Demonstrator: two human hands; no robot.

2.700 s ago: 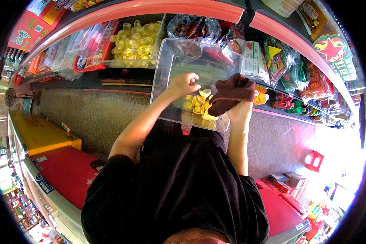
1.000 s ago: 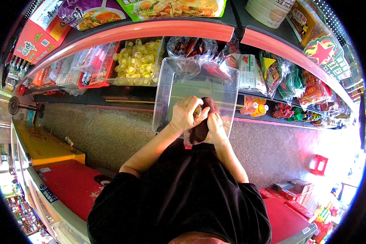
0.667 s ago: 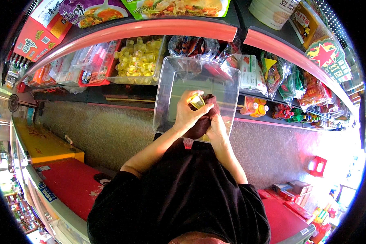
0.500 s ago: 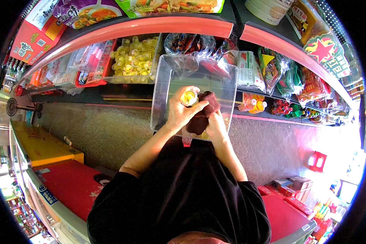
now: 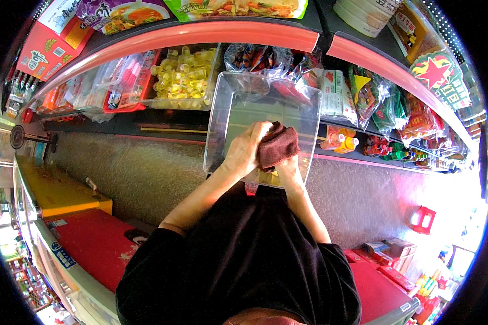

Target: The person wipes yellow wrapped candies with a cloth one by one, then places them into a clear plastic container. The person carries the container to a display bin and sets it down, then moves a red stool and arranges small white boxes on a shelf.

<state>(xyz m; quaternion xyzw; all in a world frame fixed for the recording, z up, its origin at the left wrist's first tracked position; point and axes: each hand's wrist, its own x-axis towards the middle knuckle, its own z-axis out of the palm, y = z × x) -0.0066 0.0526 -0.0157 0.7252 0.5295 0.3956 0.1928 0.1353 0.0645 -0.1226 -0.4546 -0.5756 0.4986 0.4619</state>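
Both my hands meet inside a clear plastic bin (image 5: 230, 116) held before the shelf (image 5: 211, 35). My left hand (image 5: 245, 151) and right hand (image 5: 288, 167) have fingers closed on a dark brown cloth (image 5: 278, 146). With neither hand gripping it, the bin may tip and fall.

I had both forearms raised straight ahead from a black-sleeved torso, bare from above the elbow, converging at the wrists. My left hand (image 5: 245, 153) was curled, fingers bent over and closed toward the right. My right hand (image 5: 288, 166) sat just beside it, touching, mostly hidden, its wrist turned upward.
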